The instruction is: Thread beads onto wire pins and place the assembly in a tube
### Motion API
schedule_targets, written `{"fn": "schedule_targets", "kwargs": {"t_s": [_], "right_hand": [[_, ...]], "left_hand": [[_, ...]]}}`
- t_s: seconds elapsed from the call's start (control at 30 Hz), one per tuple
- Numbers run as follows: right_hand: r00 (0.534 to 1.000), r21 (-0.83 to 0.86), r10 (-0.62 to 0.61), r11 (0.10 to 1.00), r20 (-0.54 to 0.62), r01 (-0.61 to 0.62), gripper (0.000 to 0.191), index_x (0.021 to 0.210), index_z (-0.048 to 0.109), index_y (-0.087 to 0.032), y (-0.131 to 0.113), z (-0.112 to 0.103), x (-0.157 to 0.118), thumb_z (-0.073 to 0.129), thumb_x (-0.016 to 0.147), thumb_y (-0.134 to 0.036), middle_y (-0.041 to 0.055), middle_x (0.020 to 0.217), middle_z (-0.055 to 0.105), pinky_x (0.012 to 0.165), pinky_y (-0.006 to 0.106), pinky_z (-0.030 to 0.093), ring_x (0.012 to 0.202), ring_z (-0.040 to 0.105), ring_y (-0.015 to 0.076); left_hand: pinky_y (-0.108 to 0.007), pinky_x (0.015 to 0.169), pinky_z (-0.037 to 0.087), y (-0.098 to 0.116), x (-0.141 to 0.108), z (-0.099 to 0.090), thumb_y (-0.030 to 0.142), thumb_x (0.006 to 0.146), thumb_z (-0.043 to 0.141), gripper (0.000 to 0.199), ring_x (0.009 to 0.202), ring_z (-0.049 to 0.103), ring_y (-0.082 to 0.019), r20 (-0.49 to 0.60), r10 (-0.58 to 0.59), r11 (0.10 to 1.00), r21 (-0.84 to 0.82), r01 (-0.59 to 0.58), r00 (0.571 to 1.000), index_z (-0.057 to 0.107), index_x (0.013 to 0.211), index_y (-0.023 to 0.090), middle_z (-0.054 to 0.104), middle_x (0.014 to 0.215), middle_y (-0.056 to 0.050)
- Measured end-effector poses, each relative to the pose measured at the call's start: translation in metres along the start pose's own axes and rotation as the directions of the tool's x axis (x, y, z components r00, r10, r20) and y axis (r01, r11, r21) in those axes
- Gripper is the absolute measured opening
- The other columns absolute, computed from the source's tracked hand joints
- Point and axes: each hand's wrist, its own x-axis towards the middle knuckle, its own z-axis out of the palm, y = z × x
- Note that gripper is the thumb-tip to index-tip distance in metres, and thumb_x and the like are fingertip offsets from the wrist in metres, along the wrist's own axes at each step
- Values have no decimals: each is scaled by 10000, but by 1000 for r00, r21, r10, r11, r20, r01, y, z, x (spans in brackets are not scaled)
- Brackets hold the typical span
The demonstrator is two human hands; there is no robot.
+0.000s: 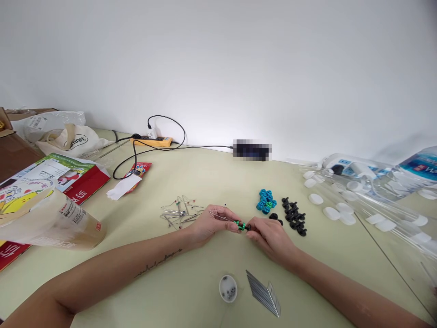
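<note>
L hand [213, 222] has the green part [241, 225] in a tight thumb-and-finger pinch, well beyond the small cup [228, 276] and a touch right of it; R hand [272, 235] pinches narrow on a black knob [248, 227] at the part's right end. A thin wire [218, 212] sticks out by the L hand; can't tell if it's gripped or attached. Risk here: tiny smooth pcs, fingertips only, so a slip could drop one; a crooked twist might jam the pair. A forearm knock on the cup could spill its metal bits [232, 293]. Textures: green looks shiny, prob metal; knob's dull, prob plastic. Beyond the cup, to its left, loose wires [177, 213] lie criss-crossed, thin & stiff-looking. Beyond it, to its right: lobed glossy blue pcs [264, 200], w/ spare knobs [294, 216] further right. Just right of the cup, bent rods [262, 294], slim grey metal.
</note>
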Motion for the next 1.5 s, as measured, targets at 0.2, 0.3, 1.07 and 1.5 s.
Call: {"fn": "schedule_targets", "kwargs": {"t_s": [0.2,0.3,1.07,1.5], "right_hand": [[999,-8,19,1000,-38,-20,185,902,484,-188,0,1,0,361,969,-310,20,715,597,531,234,338,573,510,125],[1000,-8,7,1000,-25,-7,219,874,487,-188,1,1,-1,359,968,-339,13,682,582,528,238,335,562,498,127],[999,3,31,1000,-38,-31,157,900,487,-195,2,3,-2,381,961,-294,15,704,597,539,232,331,571,510,126],[999,6,11,1000,-37,-11,164,939,479,-192,-1,1,-1,343,975,-275,25,762,613,552,235,355,610,535,132]], "left_hand": [[-272,748,463,-1,1,-1,190,620,783,211,741,626,-151,-15,8,1000,5,-7,1000,709,803,118,700,776,-60],[-274,745,466,-1,1,-1,189,618,784,212,732,624,-148,-7,7,1000,1,-7,1000,710,804,120,700,774,-58],[-279,758,465,-1,2,-1,199,624,779,203,757,625,-158,-1,11,1000,17,-11,1000,713,800,122,702,787,-65],[-299,779,469,-2,1,-2,210,618,781,218,755,639,-168,-15,10,1000,-5,-10,1000,711,804,121,708,793,-75]]}}
